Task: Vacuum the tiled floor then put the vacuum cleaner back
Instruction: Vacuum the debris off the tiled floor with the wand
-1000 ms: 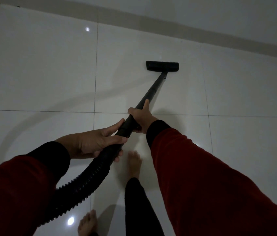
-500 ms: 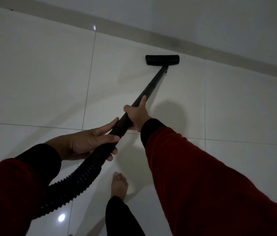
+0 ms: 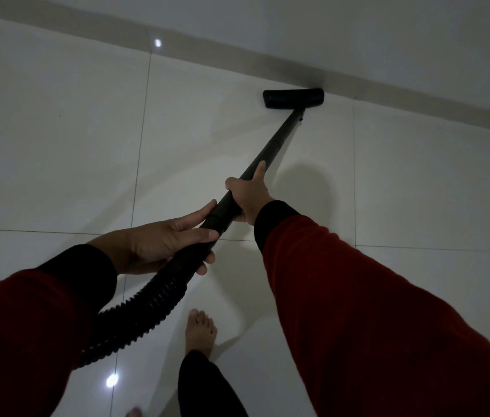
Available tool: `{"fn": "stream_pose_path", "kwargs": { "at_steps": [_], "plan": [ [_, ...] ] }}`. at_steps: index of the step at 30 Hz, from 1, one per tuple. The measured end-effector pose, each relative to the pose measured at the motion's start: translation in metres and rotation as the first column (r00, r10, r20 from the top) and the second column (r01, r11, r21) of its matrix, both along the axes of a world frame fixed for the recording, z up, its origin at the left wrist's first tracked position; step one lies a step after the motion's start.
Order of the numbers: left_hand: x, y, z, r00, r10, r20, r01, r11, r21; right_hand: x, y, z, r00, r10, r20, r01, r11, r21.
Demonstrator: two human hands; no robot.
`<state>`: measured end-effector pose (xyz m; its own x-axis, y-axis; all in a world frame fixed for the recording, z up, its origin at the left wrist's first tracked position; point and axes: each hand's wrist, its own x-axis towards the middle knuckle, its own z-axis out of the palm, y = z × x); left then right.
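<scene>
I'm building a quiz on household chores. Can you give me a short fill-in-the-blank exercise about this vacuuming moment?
1. The floor nozzle sits right against the ____ at the foot of the wall.
2. The right hand grips the rigid black ____.
3. The left hand holds the wand where the ribbed ____ joins it.
4. The person's foot on the tiles is ____.

Missing words: skirting; wand; hose; bare

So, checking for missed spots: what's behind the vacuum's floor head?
Right behind the floor head runs the skirting at the foot of the wall, its right end at or near it. The tile under the head is covered.
</scene>
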<state>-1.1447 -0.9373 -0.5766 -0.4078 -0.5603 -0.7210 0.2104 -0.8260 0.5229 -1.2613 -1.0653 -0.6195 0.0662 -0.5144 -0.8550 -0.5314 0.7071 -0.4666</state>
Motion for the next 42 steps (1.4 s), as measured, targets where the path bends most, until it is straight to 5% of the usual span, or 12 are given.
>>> {"fn": "stream_pose_path", "kwargs": {
  "at_steps": [18, 42],
  "plan": [
    [-0.072, 0.107, 0.038, 0.994, -0.108, -0.017, 0.109, 0.993, 0.048, -0.086, 0.131, 0.026, 0.980, -0.193, -0.058, 0.194, 0.981, 0.011],
    [-0.164, 0.269, 0.051, 0.983, -0.174, -0.051, 0.177, 0.983, 0.049, -0.183, 0.301, 0.042, 0.975, -0.197, -0.101, 0.203, 0.978, 0.054]
  ]
}}
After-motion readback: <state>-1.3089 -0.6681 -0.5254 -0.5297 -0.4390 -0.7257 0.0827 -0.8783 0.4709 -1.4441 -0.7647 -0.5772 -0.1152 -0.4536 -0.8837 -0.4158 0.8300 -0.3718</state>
